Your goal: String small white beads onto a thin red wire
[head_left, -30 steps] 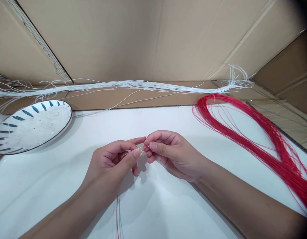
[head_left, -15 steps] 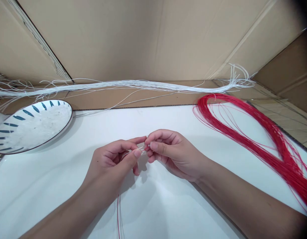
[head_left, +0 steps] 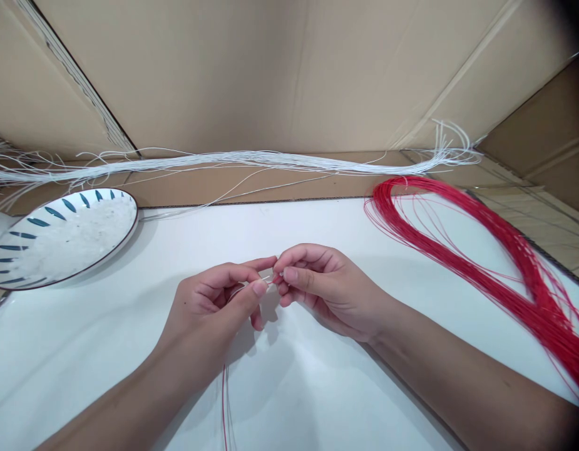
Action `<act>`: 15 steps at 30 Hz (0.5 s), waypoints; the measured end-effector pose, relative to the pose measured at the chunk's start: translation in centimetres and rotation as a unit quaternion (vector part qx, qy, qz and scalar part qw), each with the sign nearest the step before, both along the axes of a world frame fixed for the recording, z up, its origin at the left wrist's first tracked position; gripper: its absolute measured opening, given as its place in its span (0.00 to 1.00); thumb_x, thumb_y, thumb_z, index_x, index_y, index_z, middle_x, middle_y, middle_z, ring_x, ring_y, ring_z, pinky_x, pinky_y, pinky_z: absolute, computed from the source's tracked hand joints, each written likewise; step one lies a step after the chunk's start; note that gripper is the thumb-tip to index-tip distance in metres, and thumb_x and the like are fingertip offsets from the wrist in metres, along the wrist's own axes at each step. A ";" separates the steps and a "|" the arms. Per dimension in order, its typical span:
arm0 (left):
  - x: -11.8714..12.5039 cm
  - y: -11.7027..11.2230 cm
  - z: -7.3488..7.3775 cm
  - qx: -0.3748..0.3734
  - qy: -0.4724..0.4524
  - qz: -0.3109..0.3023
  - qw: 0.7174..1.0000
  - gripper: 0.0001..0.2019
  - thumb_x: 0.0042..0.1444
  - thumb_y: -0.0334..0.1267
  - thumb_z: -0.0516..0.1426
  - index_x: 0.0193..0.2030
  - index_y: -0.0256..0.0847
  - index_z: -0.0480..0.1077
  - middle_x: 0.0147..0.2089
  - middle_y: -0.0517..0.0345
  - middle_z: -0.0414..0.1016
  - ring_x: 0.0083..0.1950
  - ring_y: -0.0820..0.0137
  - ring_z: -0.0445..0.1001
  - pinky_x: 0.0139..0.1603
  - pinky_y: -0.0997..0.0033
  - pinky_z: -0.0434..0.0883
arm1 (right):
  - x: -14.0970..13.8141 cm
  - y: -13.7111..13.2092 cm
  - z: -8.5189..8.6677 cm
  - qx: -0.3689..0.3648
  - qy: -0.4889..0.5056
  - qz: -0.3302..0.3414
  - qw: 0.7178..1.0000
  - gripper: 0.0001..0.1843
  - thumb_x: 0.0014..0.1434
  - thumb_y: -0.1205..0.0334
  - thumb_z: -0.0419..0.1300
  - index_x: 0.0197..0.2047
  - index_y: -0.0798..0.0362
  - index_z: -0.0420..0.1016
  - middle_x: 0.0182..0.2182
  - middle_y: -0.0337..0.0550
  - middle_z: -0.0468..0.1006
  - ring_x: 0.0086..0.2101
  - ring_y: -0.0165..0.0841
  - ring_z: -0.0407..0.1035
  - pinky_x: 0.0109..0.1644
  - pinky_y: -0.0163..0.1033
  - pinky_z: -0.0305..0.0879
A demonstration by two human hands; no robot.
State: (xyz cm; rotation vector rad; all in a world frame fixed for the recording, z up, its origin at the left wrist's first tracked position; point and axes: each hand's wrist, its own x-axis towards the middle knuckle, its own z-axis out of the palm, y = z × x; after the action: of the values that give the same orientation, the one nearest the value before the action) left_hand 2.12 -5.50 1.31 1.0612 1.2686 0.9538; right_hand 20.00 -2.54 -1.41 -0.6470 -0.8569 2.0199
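Observation:
My left hand (head_left: 218,297) pinches a thin white cord (head_left: 238,290) between thumb and forefinger, and its short end sticks out toward the right. Below that hand a red cord (head_left: 224,401) hangs down, with a pale strand or shadow alongside; where the red one runs inside the hand is hidden. Fingertips of my right hand (head_left: 317,280) are pressed together right beside the cord end, nearly touching the left fingertips. A tiny light spot shows at the right thumb tip, too small to name. Both hands are above the white tabletop (head_left: 289,388).
At the left, an oval plate (head_left: 124,235) with blue leaf marks holds small clear or white bits. A bundle of white cords (head_left: 270,160) lies along the back cardboard (head_left: 251,75). To the right lies a looped hank of red cord (head_left: 458,275).

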 end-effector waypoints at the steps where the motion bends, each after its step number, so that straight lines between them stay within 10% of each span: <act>1: 0.0 0.0 0.0 0.000 0.001 -0.001 1.000 0.10 0.57 0.40 0.63 0.24 0.49 0.77 0.18 0.56 0.71 0.65 0.56 0.69 0.41 0.66 0.71 | 0.0 0.0 0.0 0.000 -0.002 0.000 1.000 0.03 0.57 0.64 0.71 0.35 0.53 0.82 0.31 0.38 0.81 0.31 0.24 0.75 0.38 0.30 0.73; 15: -0.1 -0.1 0.0 -0.009 0.001 -0.002 1.000 0.10 0.57 0.39 0.63 0.24 0.49 0.77 0.18 0.57 0.72 0.64 0.58 0.70 0.40 0.69 0.70 | 0.0 0.1 -0.1 0.002 0.005 0.003 1.000 0.03 0.58 0.64 0.70 0.36 0.54 0.82 0.31 0.38 0.82 0.30 0.24 0.76 0.37 0.29 0.74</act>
State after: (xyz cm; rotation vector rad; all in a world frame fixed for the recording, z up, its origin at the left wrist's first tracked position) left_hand 2.07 -5.57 1.34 1.0507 1.2729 0.9370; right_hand 20.05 -2.45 -1.48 -0.6314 -0.8573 2.0251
